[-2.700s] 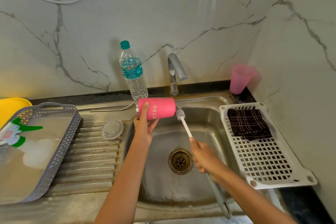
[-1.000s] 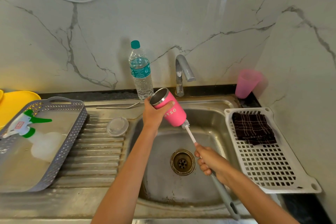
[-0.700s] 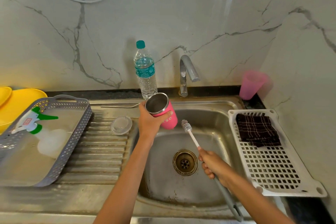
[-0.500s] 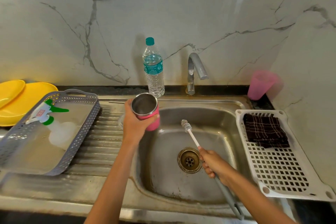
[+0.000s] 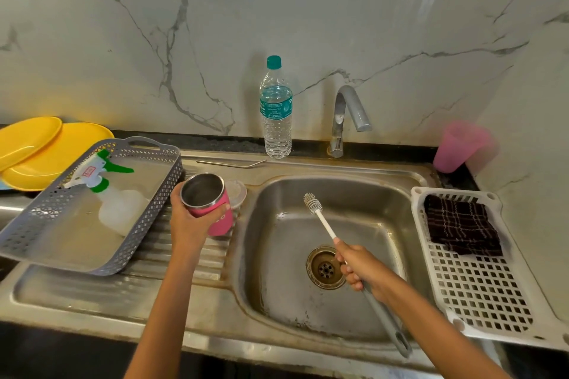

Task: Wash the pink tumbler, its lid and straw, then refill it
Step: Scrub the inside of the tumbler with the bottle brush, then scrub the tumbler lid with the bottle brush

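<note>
Head view, and it's crowded round the sink basin (image 5: 277, 255): behind it the tap (image 5: 348, 114) and a water bottle (image 5: 276, 120), the metal straw (image 5: 231, 164) lying flat on the ledge behind its left corner. To its right sits a white rack (image 5: 480, 286) with a dark cloth (image 5: 458, 228), and a pink cup (image 5: 458, 146) stands behind that. To its left are the drainboard (image 5: 184, 258), a grey basket (image 5: 160, 200) holding a spray bottle (image 5: 114, 200), and yellow plates (image 5: 46, 151). Left hand (image 5: 187, 221) wraps the pink tumbler (image 5: 215, 212) over the drainboard, just left of the basin — long axis near upright, steel mouth up and tipped slightly away from the basin. The clear lid (image 5: 238, 191) sits right behind, half hidden by the tumbler. Right hand (image 5: 360, 268), over the basin, clamps the brush (image 5: 320, 218) — bristles raised, apart from the tumbler
</note>
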{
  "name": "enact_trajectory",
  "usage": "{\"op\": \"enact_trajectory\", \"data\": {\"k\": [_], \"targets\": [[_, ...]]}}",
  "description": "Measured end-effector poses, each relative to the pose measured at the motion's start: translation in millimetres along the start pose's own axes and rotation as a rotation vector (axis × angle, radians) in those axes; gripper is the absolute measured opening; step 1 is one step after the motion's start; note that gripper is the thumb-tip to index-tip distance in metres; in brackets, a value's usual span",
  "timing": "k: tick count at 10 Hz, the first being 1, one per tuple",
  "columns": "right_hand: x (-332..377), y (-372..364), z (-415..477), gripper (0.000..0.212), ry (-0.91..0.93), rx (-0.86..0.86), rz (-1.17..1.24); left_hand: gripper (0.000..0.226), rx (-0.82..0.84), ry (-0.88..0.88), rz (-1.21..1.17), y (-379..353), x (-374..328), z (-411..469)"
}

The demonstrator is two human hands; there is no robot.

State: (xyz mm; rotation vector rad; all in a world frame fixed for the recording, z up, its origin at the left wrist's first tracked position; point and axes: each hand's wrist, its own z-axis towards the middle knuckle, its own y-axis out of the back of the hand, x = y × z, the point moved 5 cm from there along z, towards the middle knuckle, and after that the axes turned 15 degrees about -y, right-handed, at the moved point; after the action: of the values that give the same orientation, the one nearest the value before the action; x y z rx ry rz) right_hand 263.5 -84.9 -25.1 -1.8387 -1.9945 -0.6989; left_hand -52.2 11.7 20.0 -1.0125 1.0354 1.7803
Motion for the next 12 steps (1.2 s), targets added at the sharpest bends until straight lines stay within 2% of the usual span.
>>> {"op": "enact_trajectory", "data": {"k": [2,4,7,9,12], "targets": [[-1.5,-0.4,0.7,0.039,-0.008,0.004,-0.006,0.087,-0.017,0.006,-0.022,4.4,5.6,-1.5],[-0.7,-5.7,0.0,0.04,-0.003,0.035,-0.016,0.1,-0.002,-0.001,-0.01,4.0,8.6,-1.4],[1.7,-7.3,-1.2,0.04,0.008,0.049,-0.013,0.102,-0.01,0.029,-0.012,3.0,18.0,-1.7],[2.1,-7.7,-1.7,0.04,0.013,0.055,-0.013,0.096,-0.065,0.027,-0.004,-0.5,19.1,-0.8],[2.8,-8.5,-0.4,0.04,0.007,0.053,-0.018,0.13,-0.123,0.092,-0.059,-3.0,25.0,-9.8]]}}
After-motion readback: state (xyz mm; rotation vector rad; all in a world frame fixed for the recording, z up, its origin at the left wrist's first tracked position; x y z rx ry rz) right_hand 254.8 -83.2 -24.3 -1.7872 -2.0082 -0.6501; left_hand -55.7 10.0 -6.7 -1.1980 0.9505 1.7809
